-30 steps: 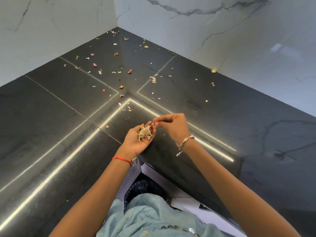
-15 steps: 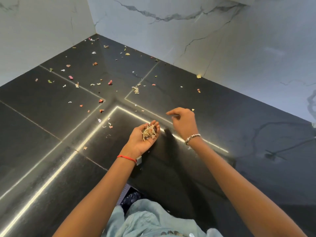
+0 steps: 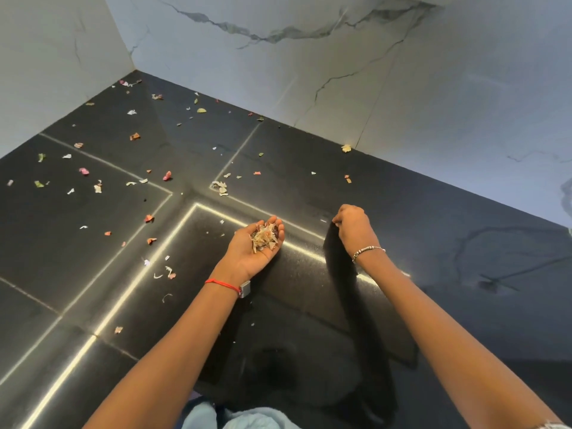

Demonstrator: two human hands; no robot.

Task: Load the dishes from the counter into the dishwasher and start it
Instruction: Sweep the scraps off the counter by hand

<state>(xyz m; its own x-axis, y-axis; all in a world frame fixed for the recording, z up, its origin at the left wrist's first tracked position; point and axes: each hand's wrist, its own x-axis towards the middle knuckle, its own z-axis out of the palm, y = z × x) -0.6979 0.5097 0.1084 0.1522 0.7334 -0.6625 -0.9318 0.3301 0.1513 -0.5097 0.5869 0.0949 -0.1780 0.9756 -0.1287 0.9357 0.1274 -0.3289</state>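
Observation:
No dishes or dishwasher are in view. My left hand is held palm up over the black counter, cupped under a small pile of food scraps. To its right my right hand reaches down to the counter with its fingertips bunched together at the surface, as if pinching a tiny scrap; what lies between the fingers is hidden. Many small loose scraps in pink, orange, white and green lie scattered across the counter's far corner and left side.
White marble walls meet in a corner behind the counter. A clump of pale peelings sits just beyond my left hand. Bright light strips reflect off the glossy surface.
My right hand has moved away from my left palm to the right and dropped to the counter. The left hand stays cupped with the scraps. The view has shifted forward.

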